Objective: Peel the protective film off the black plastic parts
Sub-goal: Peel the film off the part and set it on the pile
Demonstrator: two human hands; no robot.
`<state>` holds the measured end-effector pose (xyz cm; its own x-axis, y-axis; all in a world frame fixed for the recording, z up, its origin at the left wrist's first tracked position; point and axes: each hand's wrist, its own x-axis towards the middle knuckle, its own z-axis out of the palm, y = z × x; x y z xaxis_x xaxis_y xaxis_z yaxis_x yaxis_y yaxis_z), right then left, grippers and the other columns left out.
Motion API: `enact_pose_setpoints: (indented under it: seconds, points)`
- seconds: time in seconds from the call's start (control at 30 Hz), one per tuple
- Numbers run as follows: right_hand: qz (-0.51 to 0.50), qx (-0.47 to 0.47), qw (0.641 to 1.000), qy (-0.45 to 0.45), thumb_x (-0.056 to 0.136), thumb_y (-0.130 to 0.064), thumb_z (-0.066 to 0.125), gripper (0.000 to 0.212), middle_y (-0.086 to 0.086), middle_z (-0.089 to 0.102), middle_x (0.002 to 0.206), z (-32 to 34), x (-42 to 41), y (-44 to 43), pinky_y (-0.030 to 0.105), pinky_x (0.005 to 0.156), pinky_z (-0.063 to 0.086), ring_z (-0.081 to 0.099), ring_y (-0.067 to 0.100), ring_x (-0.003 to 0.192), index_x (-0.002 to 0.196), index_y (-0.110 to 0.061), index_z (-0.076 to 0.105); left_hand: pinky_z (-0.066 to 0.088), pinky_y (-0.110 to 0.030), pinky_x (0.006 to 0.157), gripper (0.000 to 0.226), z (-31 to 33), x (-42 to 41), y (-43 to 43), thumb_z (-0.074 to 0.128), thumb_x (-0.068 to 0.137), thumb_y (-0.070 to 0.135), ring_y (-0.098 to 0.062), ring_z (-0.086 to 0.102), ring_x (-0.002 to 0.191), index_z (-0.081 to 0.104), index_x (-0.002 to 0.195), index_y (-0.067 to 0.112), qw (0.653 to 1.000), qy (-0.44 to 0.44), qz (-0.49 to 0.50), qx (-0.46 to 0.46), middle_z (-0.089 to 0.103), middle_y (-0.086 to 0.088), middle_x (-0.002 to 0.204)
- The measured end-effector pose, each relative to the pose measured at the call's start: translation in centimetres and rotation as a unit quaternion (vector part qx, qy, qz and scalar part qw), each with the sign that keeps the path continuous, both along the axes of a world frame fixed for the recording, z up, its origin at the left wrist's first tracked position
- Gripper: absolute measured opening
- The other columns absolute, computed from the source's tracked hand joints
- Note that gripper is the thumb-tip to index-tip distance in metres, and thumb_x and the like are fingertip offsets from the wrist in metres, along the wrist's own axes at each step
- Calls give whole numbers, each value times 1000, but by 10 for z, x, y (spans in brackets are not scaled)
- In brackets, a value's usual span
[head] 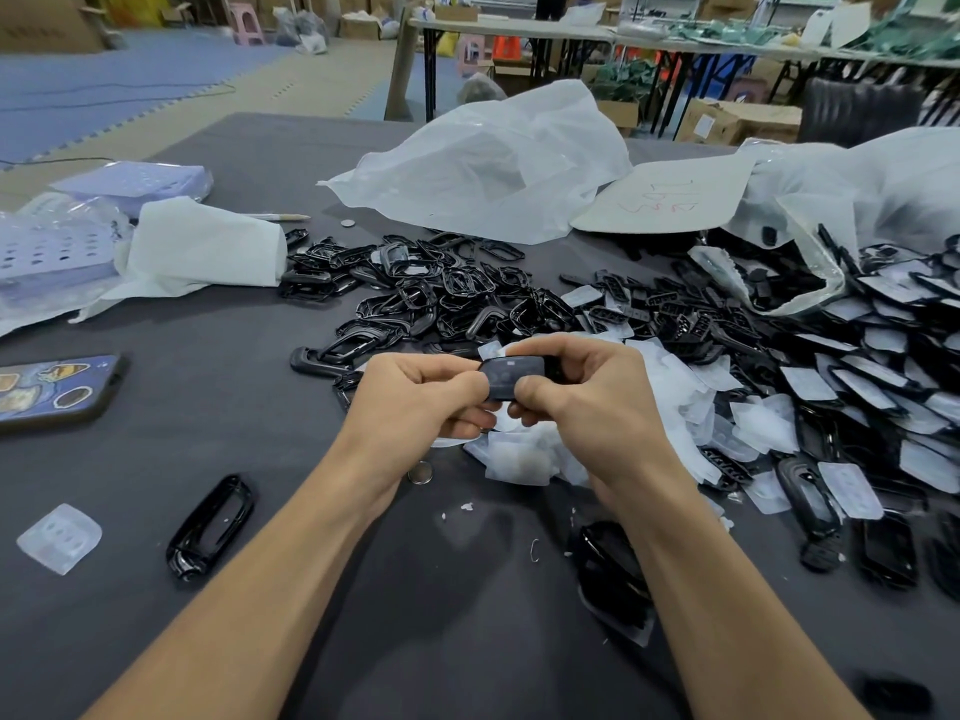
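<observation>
A small black plastic part [511, 376] with a glossy face is held over the middle of the dark table. My left hand [415, 402] pinches its left edge with curled fingers. My right hand [582, 387] grips its right side, thumb pressed on the front face. Whether film still covers it cannot be told. Below my hands lies a heap of peeled clear films [524, 454]. A pile of black frames [415, 298] sits behind, and film-covered black parts [857, 387] are heaped at the right.
A phone [52, 389] lies at the left edge. One black frame [210, 527] and a clear film piece [60, 537] lie near left. White plastic bags [493, 163] and a tissue [202, 246] sit at the back. More black parts [613, 579] lie under my right forearm.
</observation>
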<state>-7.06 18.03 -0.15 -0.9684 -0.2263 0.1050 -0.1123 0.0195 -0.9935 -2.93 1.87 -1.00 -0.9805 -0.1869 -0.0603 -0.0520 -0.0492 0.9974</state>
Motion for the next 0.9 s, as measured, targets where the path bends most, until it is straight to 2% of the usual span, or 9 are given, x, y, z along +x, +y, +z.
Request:
enact_pose_setpoints:
  seconds: [0.1, 0.4, 0.5, 0.63, 0.73, 0.8, 0.83, 0.9]
  points:
    - [6, 0, 1000, 2, 78, 19, 64, 39, 9, 77, 75, 1, 1, -1, 25, 56, 54, 67, 19, 57, 84, -17, 78, 55, -20, 57, 20, -3, -2, 0, 73, 86, 3, -13, 70, 60, 84, 79, 17, 999, 10, 9, -29, 78, -11, 75]
    - [22, -14, 999, -27, 80, 23, 58, 42, 12, 77, 80, 2, 1, -3, 25, 57, 55, 66, 25, 62, 87, -13, 77, 52, -18, 51, 28, -2, -4, 2, 66, 86, -8, -13, 65, 52, 83, 74, 10, 999, -5, 36, -1, 74, -13, 66]
    - [11, -23, 999, -29, 81, 23, 57, 41, 12, 77, 79, 3, 1, -2, 24, 57, 55, 65, 22, 61, 90, -12, 78, 55, -19, 55, 27, -2, -3, 1, 67, 91, -6, -14, 72, 60, 84, 79, 12, 1000, -6, 16, 16, 78, -15, 75]
    - [-17, -20, 999, -20, 81, 20, 59, 41, 10, 78, 79, 2, 1, -1, 24, 57, 55, 65, 19, 58, 91, -14, 78, 58, -20, 63, 37, -1, -1, -1, 59, 93, -6, -16, 77, 74, 85, 83, 18, 999, -20, -35, 35, 80, -14, 88]
    - [-28, -6, 1000, -9, 81, 18, 59, 41, 9, 78, 79, 1, 2, -2, 23, 59, 54, 68, 18, 58, 93, -16, 78, 59, -25, 69, 23, -3, -2, 0, 66, 86, 8, -15, 76, 74, 85, 87, 20, 999, -22, -23, 6, 81, -12, 88]
    - [-29, -1, 1000, -3, 81, 17, 60, 41, 9, 78, 79, 0, 2, -2, 24, 60, 54, 70, 18, 59, 94, -17, 78, 53, -40, 79, 14, -5, -2, 0, 75, 77, 22, -17, 73, 70, 85, 87, 21, 1000, -25, 5, -15, 80, -12, 85]
    - [-28, 1, 1000, 0, 80, 16, 61, 41, 9, 78, 79, 0, 3, -3, 24, 61, 54, 70, 18, 60, 94, -18, 78, 50, -43, 79, 12, -5, -2, 0, 77, 77, 23, -17, 72, 67, 84, 86, 19, 999, -26, 17, -18, 80, -11, 83]
    - [-27, 9, 1000, 7, 79, 15, 62, 40, 11, 77, 78, 0, 3, -3, 27, 61, 54, 70, 20, 61, 95, -18, 78, 55, -32, 69, 7, -6, -3, 0, 78, 84, 12, -15, 69, 61, 84, 82, 15, 999, -15, 24, -22, 78, -10, 76]
